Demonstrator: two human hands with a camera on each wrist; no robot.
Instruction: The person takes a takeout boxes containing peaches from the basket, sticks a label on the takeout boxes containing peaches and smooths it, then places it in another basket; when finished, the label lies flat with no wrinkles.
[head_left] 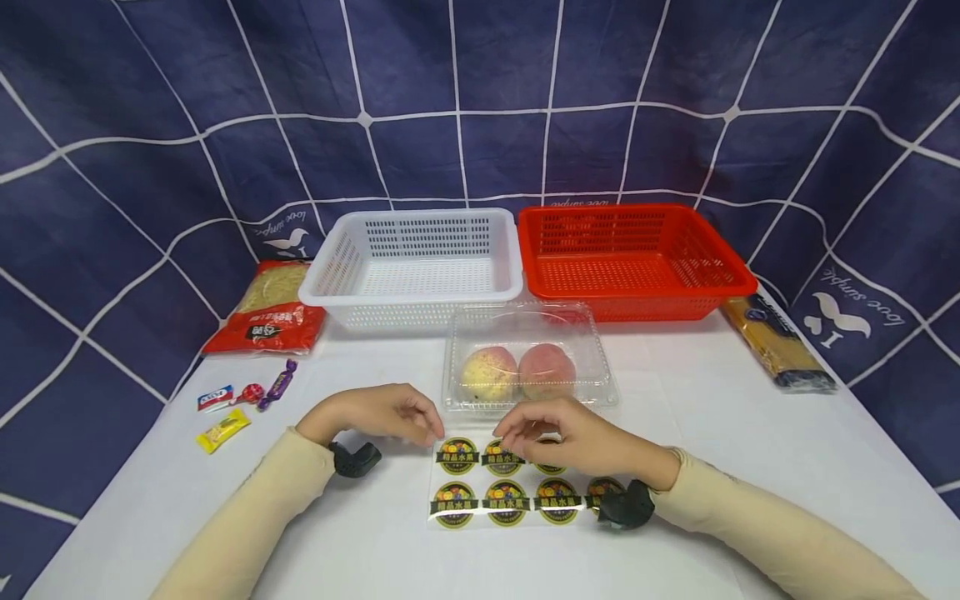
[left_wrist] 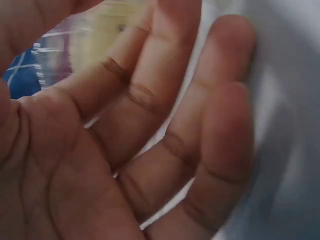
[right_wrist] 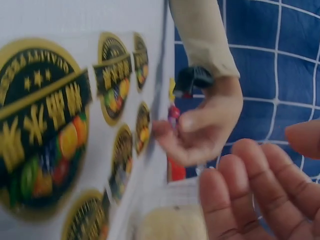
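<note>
**Relaxed fingers [left_wrist: 227, 135] were near the label sheet [head_left: 506, 502]**

Clock dial centred on the sheet, 12 at the far side; scanned left to right.

- Between 9 and 10 o'clock: a small group of wrapped sweets, one blue-and-white [head_left: 216, 398], one yellow [head_left: 223, 431], one round red [head_left: 252, 392], one purple [head_left: 277, 385]. Beyond them, at 10, was a red food bag [head_left: 266, 327].
- At 10, nearer in: the left hand [head_left: 378, 412], fingertips just beside the sheet's far left corner. Its fingers were side by side with narrow gaps, gently bent. Could not tell whether they touched the sheet.
- At 11: a white basket [head_left: 412, 298].
- Centre: the sheet lay flat on the tabletop [head_left: 360, 550], round dark-and-gold labels in two rows.
- At 12: a clear plastic box [head_left: 525, 325] with two red-and-yellow fruits [head_left: 489, 374] inside.
- At 1, close in: the right hand [head_left: 570, 437], over the far row and hiding part of it. Fingers were loosely together, thumb apart. Contact could not be told.
- At 1, farther out: a red basket [head_left: 637, 307].
- At 2: a flat packet [head_left: 776, 342], amber and dark.
</note>
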